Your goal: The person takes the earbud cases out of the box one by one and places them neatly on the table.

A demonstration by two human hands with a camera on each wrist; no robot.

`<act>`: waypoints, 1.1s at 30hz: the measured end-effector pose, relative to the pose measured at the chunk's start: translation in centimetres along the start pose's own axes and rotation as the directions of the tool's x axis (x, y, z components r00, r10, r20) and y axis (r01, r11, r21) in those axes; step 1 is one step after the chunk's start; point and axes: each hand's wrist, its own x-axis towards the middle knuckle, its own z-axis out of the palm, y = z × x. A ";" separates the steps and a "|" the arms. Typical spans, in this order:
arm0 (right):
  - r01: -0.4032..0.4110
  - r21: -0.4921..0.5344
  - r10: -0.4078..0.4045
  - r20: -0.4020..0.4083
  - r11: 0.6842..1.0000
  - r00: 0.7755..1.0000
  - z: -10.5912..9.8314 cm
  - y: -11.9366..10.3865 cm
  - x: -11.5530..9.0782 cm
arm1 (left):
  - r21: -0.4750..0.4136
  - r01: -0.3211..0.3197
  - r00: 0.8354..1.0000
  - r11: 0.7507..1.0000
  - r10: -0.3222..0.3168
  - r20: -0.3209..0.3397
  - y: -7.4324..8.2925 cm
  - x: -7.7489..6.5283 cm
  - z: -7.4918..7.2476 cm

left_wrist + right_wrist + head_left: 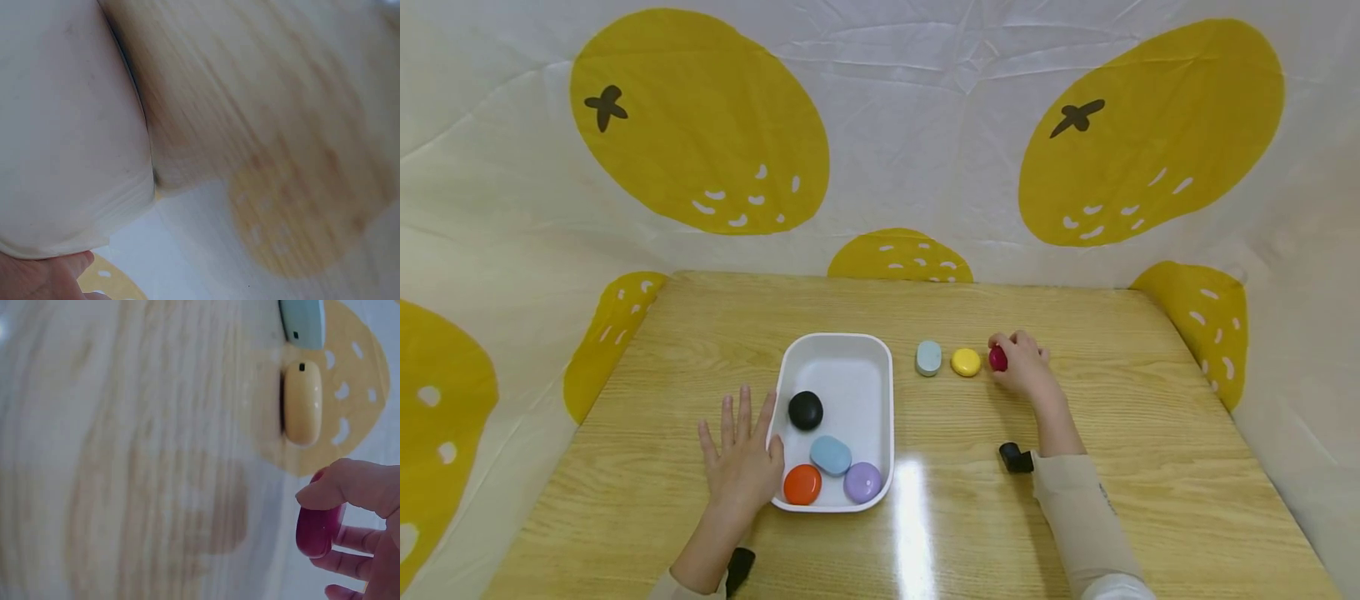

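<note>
Far left: left hand (pixel 741 471), fingers spread wide, thumb side against the left wall of a white, round-cornered rectangular tray (pixel 853 379). Tray sits on the pale wood-grain tabletop (pixel 977 533). Inside, near end: glossy orange-red round piece (pixel 802 484) at left corner; smooth black round piece (pixel 806 411) farther back, by the left wall; matte light-blue oblong piece (pixel 831 456) between; lilac round piece (pixel 862 482) at right corner. Right of tray, on tabletop: pale-green oblong piece (pixel 928 358), then glossy yellow round piece (pixel 966 362), the two near each other. Farther right: smooth crimson rounded piece (pixel 997 358), pinched between thumb and fingers of right hand (pixel 1026 367), just beside the yellow one.
</note>
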 end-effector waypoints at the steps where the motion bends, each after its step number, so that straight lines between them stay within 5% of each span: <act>1: -0.004 -0.003 0.004 0.017 1.000 1.000 0.0 0.1 0.0 | 0.001 0.002 1.000 1.000 -0.002 0.002 0.0 0.0 0.0; 13: -0.016 0.023 0.013 0.132 1.000 0.991 0.6 1.2 0.3 | -0.001 0.009 1.000 1.000 -0.008 0.022 0.0 0.0 0.0; 23: -0.016 0.037 0.010 0.149 0.999 0.989 0.5 1.4 0.3 | 0.003 0.008 1.000 1.000 -0.008 0.014 0.1 0.0 0.0; 33: 0.062 0.069 -0.064 0.026 0.996 0.998 -0.8 -1.5 -0.6 | 0.011 0.005 1.000 1.000 -0.006 0.013 0.0 0.0 0.0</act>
